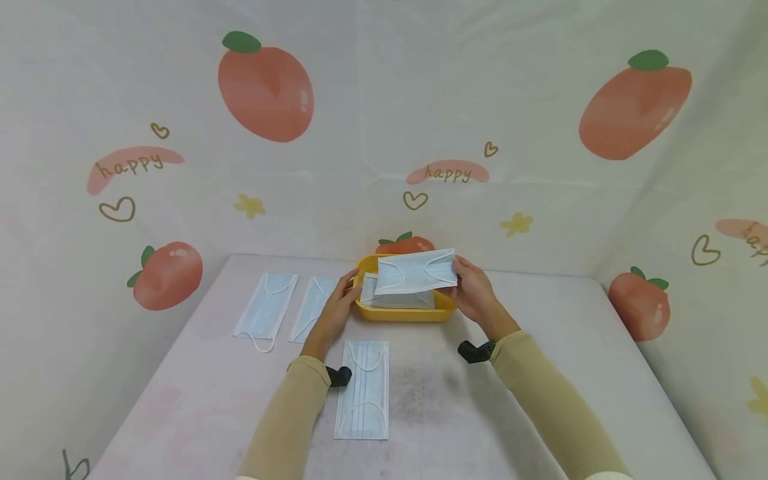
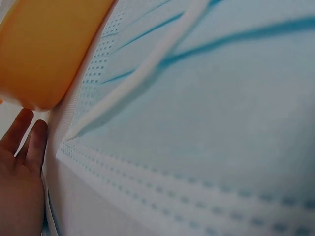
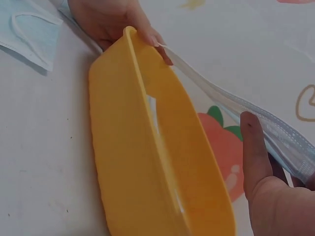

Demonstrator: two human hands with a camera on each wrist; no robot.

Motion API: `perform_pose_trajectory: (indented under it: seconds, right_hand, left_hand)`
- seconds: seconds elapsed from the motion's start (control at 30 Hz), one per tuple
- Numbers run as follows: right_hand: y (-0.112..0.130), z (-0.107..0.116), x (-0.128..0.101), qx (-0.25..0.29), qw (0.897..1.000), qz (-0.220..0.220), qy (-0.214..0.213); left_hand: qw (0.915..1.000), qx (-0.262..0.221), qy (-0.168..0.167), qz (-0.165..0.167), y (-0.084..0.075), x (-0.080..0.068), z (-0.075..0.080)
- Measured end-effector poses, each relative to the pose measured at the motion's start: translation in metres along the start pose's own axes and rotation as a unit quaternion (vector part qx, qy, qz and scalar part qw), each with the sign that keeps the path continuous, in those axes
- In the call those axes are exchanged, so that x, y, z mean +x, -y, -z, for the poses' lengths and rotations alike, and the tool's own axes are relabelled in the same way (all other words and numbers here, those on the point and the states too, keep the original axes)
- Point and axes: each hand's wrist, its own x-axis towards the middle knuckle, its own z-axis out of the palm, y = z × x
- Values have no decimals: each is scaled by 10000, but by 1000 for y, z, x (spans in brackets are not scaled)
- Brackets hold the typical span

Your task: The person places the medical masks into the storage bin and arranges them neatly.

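Both hands held one pale blue face mask (image 1: pixel 415 272) stretched flat between them, just above the yellow tray (image 1: pixel 401 312) at the far middle of the surface (image 1: pixel 540 400). The left hand (image 1: pixel 339 303) pinched the mask's left short edge, its fingers curled beside the tray's left rim; the right hand (image 1: pixel 475 288) gripped the opposite short edge, thumb on the near side and fingers behind. In the right wrist view the mask (image 3: pixel 236 105) showed edge-on as a thin band running from the left hand (image 3: pixel 110 22) across the tray's (image 3: pixel 147 162) opening to the right hand (image 3: pixel 270 196). The left wrist view was filled by the mask's pleated face and one white ear loop (image 2: pixel 147 66), with the tray's corner (image 2: pixel 44 49) at the upper left.

More masks lay stacked inside the tray (image 1: pixel 396 298) below the held one; how many could not be told. Three masks lay flat on the surface already: two side by side at the left (image 1: pixel 266 310) (image 1: pixel 312 307), and one lengthwise in front of the person between the sleeves (image 1: pixel 363 390).

Judging from this layout, the work looked partly done: three masks set out, a fourth in the hands and clear of the stack but not laid down, and the rest of the tray's stack untouched.
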Motion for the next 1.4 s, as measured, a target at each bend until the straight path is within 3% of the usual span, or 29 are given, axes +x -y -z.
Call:
perform_pose_trajectory:
  seconds: [0.5, 0.73, 1.0, 1.4]
  right_hand:
    - [-17, -14, 22, 166, 9993, -212, -249]
    - [-21, -22, 29, 262, 9995, -105, -107]
    - [-27, -31, 36, 22, 10000, -46, -26]
    - [-32, -35, 38, -310, 9988, -366, 12]
  left_hand:
    - [10000, 56, 15, 65, -3, 0, 0]
    - [10000, 4, 31, 42, -1, 1, 0]
    - [10000, -31, 72, -14, -1, 0, 0]
    - [9999, -110, 54, 75, 0, 1, 0]
